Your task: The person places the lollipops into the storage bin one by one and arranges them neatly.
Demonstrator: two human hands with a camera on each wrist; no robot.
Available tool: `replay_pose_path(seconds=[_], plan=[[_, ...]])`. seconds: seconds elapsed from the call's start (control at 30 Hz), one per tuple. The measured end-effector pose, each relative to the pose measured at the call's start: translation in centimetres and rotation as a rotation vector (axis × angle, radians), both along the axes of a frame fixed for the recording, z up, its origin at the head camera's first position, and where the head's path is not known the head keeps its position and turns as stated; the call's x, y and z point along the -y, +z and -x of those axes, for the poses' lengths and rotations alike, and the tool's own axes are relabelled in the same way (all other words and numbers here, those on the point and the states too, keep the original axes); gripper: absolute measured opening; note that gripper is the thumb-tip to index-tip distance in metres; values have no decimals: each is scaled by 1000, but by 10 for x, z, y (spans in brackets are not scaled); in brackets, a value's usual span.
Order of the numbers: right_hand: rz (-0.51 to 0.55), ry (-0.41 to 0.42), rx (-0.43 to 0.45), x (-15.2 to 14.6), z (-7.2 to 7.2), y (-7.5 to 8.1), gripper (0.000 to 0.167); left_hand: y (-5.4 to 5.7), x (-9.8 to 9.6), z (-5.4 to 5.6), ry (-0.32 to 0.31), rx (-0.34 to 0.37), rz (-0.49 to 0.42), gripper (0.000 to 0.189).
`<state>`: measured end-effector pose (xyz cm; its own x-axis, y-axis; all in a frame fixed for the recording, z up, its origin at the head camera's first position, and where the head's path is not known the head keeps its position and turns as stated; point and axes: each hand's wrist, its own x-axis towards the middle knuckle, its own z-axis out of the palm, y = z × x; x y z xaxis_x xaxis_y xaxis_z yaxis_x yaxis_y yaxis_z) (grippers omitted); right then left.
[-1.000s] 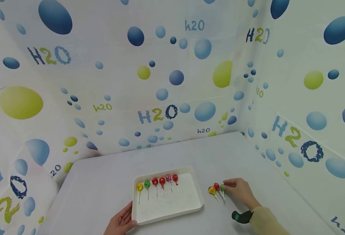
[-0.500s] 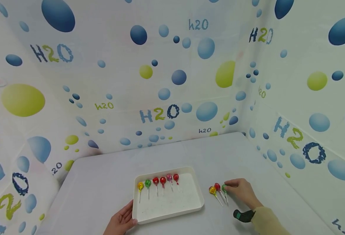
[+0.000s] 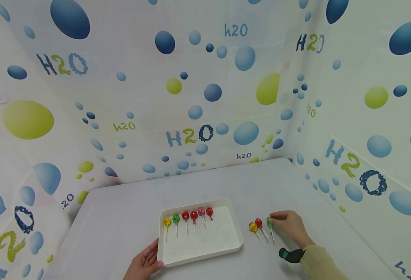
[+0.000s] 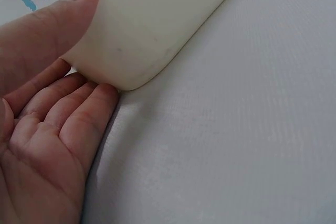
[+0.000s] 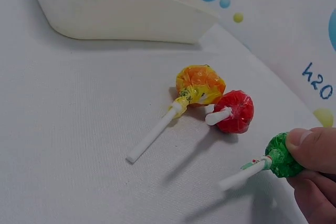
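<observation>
Between tray (image 3: 202, 252) and right grip (image 3: 291, 226), on the pale counter (image 3: 128, 212): a yellow lollipop (image 5: 202, 85) and a red lollipop (image 5: 236, 113), heads close together, sticks toward the near side, both in the direct path from one to the other. Farther right, just beside the red lollipop but apart from it, pinched by its head between thumb and fingers of the right grip: a green lollipop (image 5: 278, 156). Below the wrist, a dark strap (image 3: 291, 256) at the cuff of a pale yellow sleeve (image 3: 322, 263). At the tray's near left corner, left grip (image 3: 143, 262), thumb over the rim, fingers against the outer wall. Inside the shallow white tray, along its far side, a row of six lollipops (image 3: 194, 215): from left, yellow, green, two red, pink, red. Behind and to both sides, wall sheets (image 3: 139, 93) with blue and yellow-green spots, lettered "H2O" and "h2O"; print on the yellow wrapper too small to read.
</observation>
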<state>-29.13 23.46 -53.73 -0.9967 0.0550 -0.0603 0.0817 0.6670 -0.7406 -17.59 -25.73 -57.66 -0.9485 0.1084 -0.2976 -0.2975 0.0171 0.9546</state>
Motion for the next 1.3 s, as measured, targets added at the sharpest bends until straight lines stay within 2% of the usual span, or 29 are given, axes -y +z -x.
replay_pose_path(seconds=[0.23, 0.43, 0.63, 0.77, 0.97, 1.13, 1.3], plan=[[21, 7, -18, 4, 0, 4, 20, -4, 3, -2, 10, 9, -4, 97], [130, 47, -55, 25, 3, 23, 21, -5, 8, -2, 15, 8, -7, 97], [248, 110, -72, 84, 6, 42, 15, -5, 12, -2, -7, -26, -38, 96], [269, 196, -83, 134, 5, 44, 14, -4, 12, -4, -21, -43, -61, 95], [308, 335, -81, 204, -1, 35, 14, -2, 8, -3, -21, -39, -54, 95], [269, 353, -78, 251, -12, 22, 11, -4, 7, -3, -22, -55, -24, 94], [207, 359, -79, 279, -23, 16, 11, -6, 5, -2, -29, -73, -21, 92]])
